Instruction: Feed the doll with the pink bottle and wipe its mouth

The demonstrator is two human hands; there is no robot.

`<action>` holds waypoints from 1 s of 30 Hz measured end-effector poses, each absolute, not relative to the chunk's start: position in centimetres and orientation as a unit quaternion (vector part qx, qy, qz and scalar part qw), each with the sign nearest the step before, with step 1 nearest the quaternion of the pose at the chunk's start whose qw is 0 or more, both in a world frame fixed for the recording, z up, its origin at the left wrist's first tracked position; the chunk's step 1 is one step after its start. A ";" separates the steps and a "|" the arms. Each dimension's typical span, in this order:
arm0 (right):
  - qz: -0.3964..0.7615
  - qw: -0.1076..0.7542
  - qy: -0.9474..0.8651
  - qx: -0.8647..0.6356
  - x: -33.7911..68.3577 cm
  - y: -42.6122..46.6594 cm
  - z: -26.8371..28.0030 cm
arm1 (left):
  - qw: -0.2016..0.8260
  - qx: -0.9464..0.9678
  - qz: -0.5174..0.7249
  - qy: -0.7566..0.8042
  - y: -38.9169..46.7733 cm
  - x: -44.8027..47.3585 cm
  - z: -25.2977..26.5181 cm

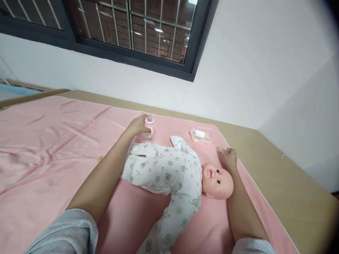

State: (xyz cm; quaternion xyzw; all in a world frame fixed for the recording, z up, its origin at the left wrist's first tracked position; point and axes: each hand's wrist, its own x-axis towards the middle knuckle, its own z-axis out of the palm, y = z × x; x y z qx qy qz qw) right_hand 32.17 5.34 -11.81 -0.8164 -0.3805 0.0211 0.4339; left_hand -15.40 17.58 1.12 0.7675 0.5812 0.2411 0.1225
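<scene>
A baby doll point(169, 169) in a white printed sleepsuit lies on its back, head towards the right. Beyond its body, my left hand point(138, 125) is closed round a baby bottle point(149, 122) with a pink collar, a pink handle and a clear teat pointing up. My right hand point(230, 157), just past the doll's head, has its fingers closed on a small clear plastic piece point(224, 151), which looks like a cap. Between the hands, a clear plastic bag point(200, 135) with a white cylinder in it rests on the pink sheet point(79, 130).
The sheet covers a tan tabletop point(280, 176), whose bare surface shows at the right and back. A white wall point(233, 81) and a dark-framed barred window point(132, 53) stand behind. A wooden rail point(34, 97) runs along the far left.
</scene>
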 end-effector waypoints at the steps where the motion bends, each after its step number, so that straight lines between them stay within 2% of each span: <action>1: 0.021 0.411 -0.374 -0.831 32.3 5.3 -12.0 | 0.120 0.769 0.234 0.583 17.8 -15.5 0.8; 9: 0.030 0.383 -0.357 -0.852 33.1 5.4 -13.0 | 0.114 0.768 0.172 0.606 18.4 -15.7 -0.4; 30: -0.020 0.468 -0.355 -0.809 32.1 5.8 -13.6 | 0.139 0.753 0.136 0.629 18.1 -16.0 -0.2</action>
